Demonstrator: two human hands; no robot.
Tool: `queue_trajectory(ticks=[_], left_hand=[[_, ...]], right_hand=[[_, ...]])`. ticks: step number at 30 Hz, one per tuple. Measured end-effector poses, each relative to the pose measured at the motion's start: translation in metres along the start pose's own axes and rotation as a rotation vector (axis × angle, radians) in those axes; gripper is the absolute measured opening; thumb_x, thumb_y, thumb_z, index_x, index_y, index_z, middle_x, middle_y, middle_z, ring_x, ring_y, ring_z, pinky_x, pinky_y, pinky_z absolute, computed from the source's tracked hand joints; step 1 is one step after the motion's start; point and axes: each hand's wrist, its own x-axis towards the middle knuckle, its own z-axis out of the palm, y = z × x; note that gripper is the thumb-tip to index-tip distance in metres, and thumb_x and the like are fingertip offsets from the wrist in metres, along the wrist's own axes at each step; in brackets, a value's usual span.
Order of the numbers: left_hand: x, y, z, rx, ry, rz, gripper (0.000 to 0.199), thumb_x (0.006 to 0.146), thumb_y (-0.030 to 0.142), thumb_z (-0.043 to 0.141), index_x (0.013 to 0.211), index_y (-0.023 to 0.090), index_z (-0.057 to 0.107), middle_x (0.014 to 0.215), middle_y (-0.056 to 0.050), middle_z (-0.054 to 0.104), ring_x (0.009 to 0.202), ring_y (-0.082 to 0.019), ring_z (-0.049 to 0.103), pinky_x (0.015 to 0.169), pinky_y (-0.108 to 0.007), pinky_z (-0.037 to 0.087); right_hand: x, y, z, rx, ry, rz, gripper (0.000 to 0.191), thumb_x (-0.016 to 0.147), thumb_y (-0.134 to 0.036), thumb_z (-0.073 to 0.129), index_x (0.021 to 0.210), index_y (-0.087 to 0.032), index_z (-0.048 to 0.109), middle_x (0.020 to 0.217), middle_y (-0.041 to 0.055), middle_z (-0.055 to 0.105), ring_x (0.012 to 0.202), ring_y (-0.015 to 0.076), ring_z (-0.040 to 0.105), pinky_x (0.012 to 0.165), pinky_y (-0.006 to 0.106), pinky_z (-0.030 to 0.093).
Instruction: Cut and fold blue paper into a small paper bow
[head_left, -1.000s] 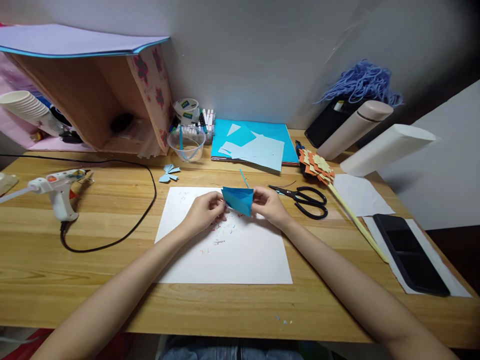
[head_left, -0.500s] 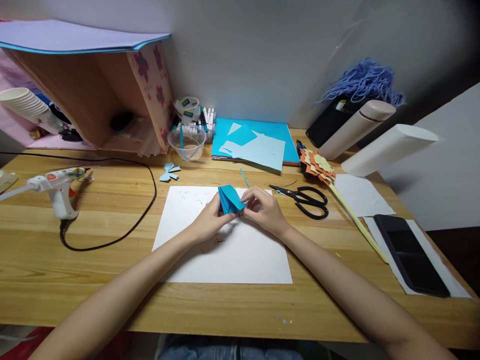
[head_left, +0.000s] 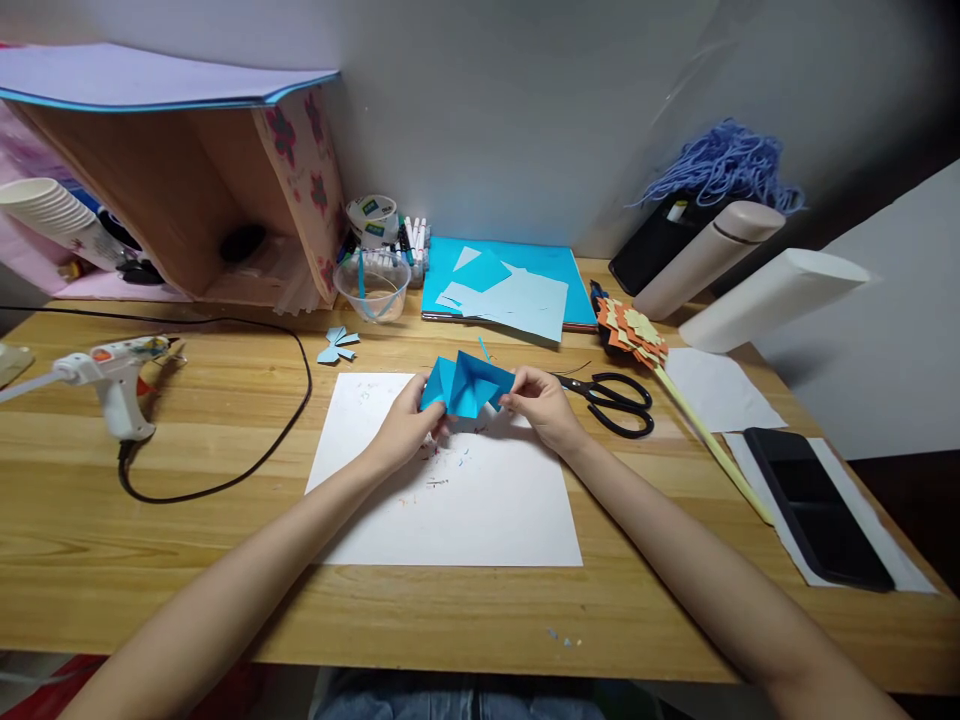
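Between my two hands is a piece of blue folded paper (head_left: 472, 388), partly spread, with zigzag creases and pointed edges showing. My left hand (head_left: 411, 418) pinches its left end, thumb in front and fingers mostly behind. At the right end, my right hand (head_left: 541, 405) grips a corner between thumb and fingertips. The paper is held above a white sheet (head_left: 450, 510) marked with small coloured scribbles. Black-handled scissors (head_left: 619, 400) lie just right of my right hand, their tips hidden behind it. A thin blue paper strip (head_left: 484, 348) lies beyond the folded paper.
A white glue gun (head_left: 120, 385) with a looping black cord lies left. Behind are a cut light-blue paper piece (head_left: 337, 345), a clear cup (head_left: 373, 287) and blue sheets (head_left: 581, 285). On the right are a paper flower (head_left: 634, 330), a phone (head_left: 817, 510) and a bottle (head_left: 709, 260).
The blue paper has been opened out from a compact fold into a wider zigzag shape. My hands have moved apart, the left one slightly leftward and the right one rightward.
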Motion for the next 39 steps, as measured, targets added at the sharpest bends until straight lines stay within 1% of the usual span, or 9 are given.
queue_trajectory(ticks=[4, 7, 12, 15, 23, 27, 30, 35, 39], left_hand=[[0.003, 0.002, -0.005, -0.093, 0.064, -0.017, 0.026, 0.071, 0.02, 0.05, 0.097, 0.018, 0.047, 0.061, 0.005, 0.056, 0.048, -0.007, 0.05, 0.045, -0.018, 0.038], [0.005, 0.002, -0.009, -0.156, 0.07, -0.013, 0.016, 0.07, 0.02, 0.05, 0.086, 0.017, 0.05, 0.06, 0.003, 0.056, 0.048, -0.006, 0.049, 0.046, -0.018, 0.038], [0.008, 0.002, -0.017, -0.254, 0.059, -0.004, 0.016, 0.068, 0.018, 0.051, 0.084, 0.016, 0.052, 0.057, 0.004, 0.055, 0.045, -0.005, 0.046, 0.044, -0.016, 0.034], [0.009, 0.005, -0.021, -0.246, 0.053, -0.005, 0.015, 0.067, 0.018, 0.052, 0.082, 0.016, 0.052, 0.055, 0.005, 0.054, 0.044, -0.005, 0.047, 0.043, -0.015, 0.035], [0.012, 0.009, -0.032, -0.128, -0.043, -0.014, 0.029, 0.067, 0.018, 0.055, 0.095, 0.014, 0.054, 0.059, 0.003, 0.057, 0.045, -0.008, 0.051, 0.047, -0.019, 0.041], [0.012, 0.012, -0.038, -0.117, -0.173, -0.061, 0.031, 0.071, 0.023, 0.06, 0.101, 0.015, 0.058, 0.08, -0.006, 0.065, 0.062, -0.014, 0.061, 0.06, -0.025, 0.049], [0.009, 0.016, -0.039, -0.125, -0.218, -0.103, 0.031, 0.072, 0.03, 0.065, 0.1, 0.016, 0.062, 0.096, -0.011, 0.066, 0.078, -0.019, 0.063, 0.067, -0.028, 0.051], [0.005, 0.015, -0.034, -0.248, -0.185, -0.345, 0.031, 0.072, 0.037, 0.067, 0.093, 0.013, 0.063, 0.088, -0.011, 0.069, 0.069, -0.019, 0.065, 0.059, -0.027, 0.051], [0.008, 0.011, -0.032, -0.34, -0.114, -0.379, 0.034, 0.075, 0.037, 0.064, 0.1, 0.014, 0.062, 0.097, -0.011, 0.069, 0.076, -0.02, 0.067, 0.066, -0.029, 0.054]], right_hand=[[0.002, 0.0, -0.004, 0.071, 0.074, 0.061, 0.045, 0.052, -0.048, 0.079, 0.058, -0.021, 0.043, 0.053, -0.0061, 0.044, 0.047, 0.0086, 0.044, 0.045, 0.022, 0.037], [0.003, -0.002, -0.005, 0.098, 0.111, 0.107, 0.049, 0.051, -0.052, 0.078, 0.06, -0.022, 0.04, 0.052, -0.007, 0.042, 0.046, 0.0087, 0.043, 0.047, 0.023, 0.038], [0.004, -0.003, -0.002, 0.106, 0.135, 0.106, 0.033, 0.069, -0.049, 0.065, 0.072, -0.022, 0.045, 0.067, -0.0033, 0.05, 0.059, 0.0115, 0.05, 0.056, 0.024, 0.045], [0.004, -0.001, 0.0, 0.138, 0.174, 0.137, 0.028, 0.072, -0.046, 0.06, 0.078, -0.023, 0.046, 0.072, -0.0021, 0.054, 0.065, 0.0131, 0.053, 0.058, 0.025, 0.047], [0.004, -0.001, 0.002, 0.142, 0.218, 0.128, 0.025, 0.073, -0.042, 0.057, 0.085, -0.022, 0.048, 0.072, -0.0023, 0.057, 0.064, 0.0135, 0.054, 0.057, 0.024, 0.047], [0.004, -0.004, 0.002, 0.192, 0.235, 0.144, 0.025, 0.071, -0.041, 0.059, 0.086, -0.022, 0.05, 0.069, -0.0025, 0.052, 0.06, 0.0117, 0.049, 0.055, 0.022, 0.045], [0.002, -0.006, 0.003, 0.18, 0.159, 0.178, 0.026, 0.07, -0.041, 0.061, 0.085, -0.021, 0.052, 0.063, -0.0039, 0.048, 0.055, 0.0102, 0.045, 0.05, 0.021, 0.041], [-0.003, -0.007, 0.006, 0.029, -0.047, 0.16, 0.03, 0.073, -0.046, 0.061, 0.089, -0.021, 0.053, 0.07, -0.0027, 0.052, 0.057, 0.0107, 0.047, 0.052, 0.022, 0.041], [-0.004, -0.004, 0.007, -0.019, -0.028, 0.126, 0.029, 0.076, -0.047, 0.059, 0.082, -0.021, 0.049, 0.064, -0.0048, 0.046, 0.055, 0.0096, 0.044, 0.051, 0.021, 0.039]])
